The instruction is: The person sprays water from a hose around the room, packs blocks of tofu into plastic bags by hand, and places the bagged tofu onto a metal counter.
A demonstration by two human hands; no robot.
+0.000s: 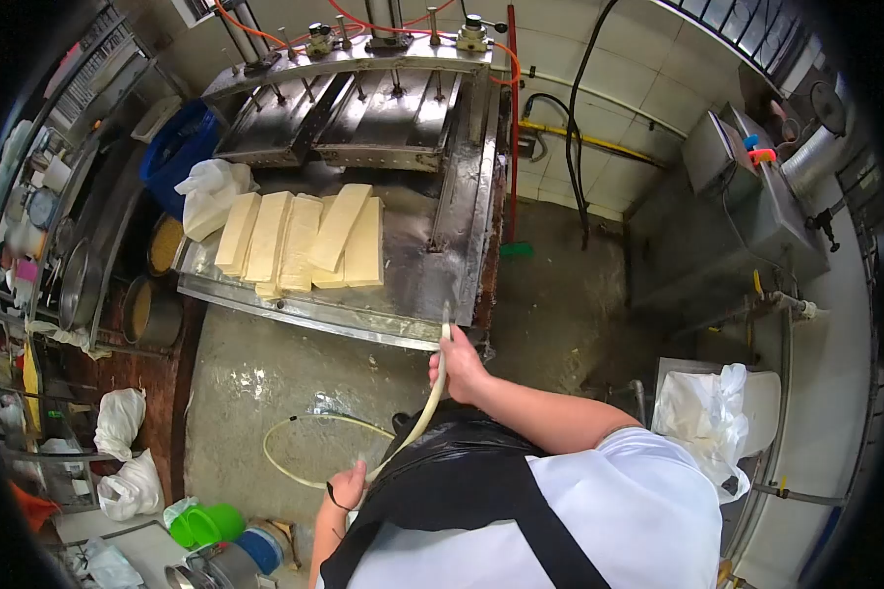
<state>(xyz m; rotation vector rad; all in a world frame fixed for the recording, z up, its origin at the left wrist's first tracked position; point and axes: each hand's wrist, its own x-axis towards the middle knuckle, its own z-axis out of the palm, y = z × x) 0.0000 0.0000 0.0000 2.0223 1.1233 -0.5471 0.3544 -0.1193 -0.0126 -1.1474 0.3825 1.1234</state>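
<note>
My right hand (459, 367) is wrapped around a cream-coloured hose (428, 410) close to its end, at the front edge of a metal press table (417, 285). A faint spray of water shows at the hose's tip, over the metal. Lower down, near my waist, my left hand (348, 484) is closed around the same hose, its fingers partly blurred. Beyond the left hand the hose loops across the floor. Pale yellow slabs (270, 236), which look like pressed tofu, lie side by side on the table to the left of the hose tip, one resting slantwise on others.
Press plates (383, 147) stand at the table's back. A white plastic bag (211, 196) and a blue barrel (179, 152) are at its left. Wet floor (560, 304) lies to the right, before a metal tank (727, 236). A green container (206, 525) stands at lower left.
</note>
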